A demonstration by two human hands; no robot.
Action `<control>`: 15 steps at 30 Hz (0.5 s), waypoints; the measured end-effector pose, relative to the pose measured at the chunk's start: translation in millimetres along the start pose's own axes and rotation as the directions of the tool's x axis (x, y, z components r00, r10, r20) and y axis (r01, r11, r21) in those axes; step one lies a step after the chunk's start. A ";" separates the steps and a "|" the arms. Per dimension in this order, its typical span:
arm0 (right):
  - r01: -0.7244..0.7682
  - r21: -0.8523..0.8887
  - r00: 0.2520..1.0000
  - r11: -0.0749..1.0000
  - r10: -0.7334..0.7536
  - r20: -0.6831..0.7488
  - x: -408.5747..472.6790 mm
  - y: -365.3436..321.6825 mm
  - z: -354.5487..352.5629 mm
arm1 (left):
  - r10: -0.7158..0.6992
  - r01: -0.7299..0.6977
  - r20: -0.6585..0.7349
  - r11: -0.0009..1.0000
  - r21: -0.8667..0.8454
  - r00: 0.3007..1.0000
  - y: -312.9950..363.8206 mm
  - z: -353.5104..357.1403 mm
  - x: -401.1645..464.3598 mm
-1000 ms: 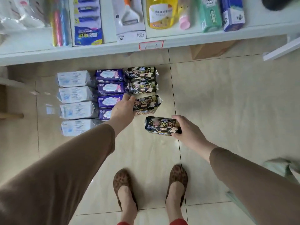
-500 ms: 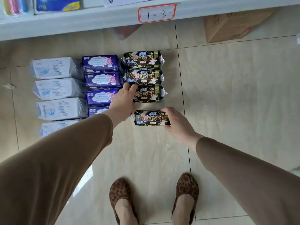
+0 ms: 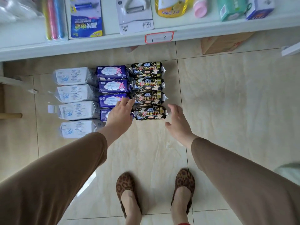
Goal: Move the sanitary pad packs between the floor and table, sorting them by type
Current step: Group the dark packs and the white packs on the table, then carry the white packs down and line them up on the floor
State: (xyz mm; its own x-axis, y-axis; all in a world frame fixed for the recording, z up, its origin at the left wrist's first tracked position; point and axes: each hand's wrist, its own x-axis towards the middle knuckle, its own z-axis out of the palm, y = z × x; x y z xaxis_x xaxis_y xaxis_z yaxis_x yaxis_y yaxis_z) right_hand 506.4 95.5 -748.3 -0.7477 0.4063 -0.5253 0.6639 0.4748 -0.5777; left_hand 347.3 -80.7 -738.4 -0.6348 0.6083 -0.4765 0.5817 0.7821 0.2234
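Three columns of sanitary pad packs lie on the tiled floor: several white packs [image 3: 74, 93] at the left, purple packs [image 3: 112, 86] in the middle, black packs [image 3: 147, 83] at the right. The nearest black pack [image 3: 151, 113] lies flat at the front of its column. My left hand [image 3: 121, 112] rests over the nearest purple packs, fingers spread, its fingertips at the left edge of the black column. My right hand [image 3: 177, 120] hovers open just right of the nearest black pack, touching nothing.
A white shelf [image 3: 97, 44] with a label "1-3" [image 3: 159, 37] runs across the top, holding batteries, a peeler, a bottle and boxes. A cardboard box [image 3: 224, 43] sits under it at the right. My feet in leopard shoes [image 3: 128, 190] stand on bare tiles.
My right hand set the black pack down at the front of the black column and let go, drawing back to the right. My left hand stayed on the purple packs.
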 end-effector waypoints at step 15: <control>0.183 -0.164 0.971 0.969 -0.204 -0.127 -197.9 -159.3 -284.3 | 0.005 -0.030 -0.137 0.983 -0.183 0.991 173.5 -282.6 -164.5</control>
State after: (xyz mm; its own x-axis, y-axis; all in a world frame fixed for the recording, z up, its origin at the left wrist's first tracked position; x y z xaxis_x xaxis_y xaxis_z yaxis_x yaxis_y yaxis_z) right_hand 544.4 161.4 -374.7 -0.8633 0.3963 -0.3126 0.5046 0.6623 -0.5539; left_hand 409.0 -6.8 -380.9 -0.6954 0.6251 -0.3544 0.4979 0.7748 0.3897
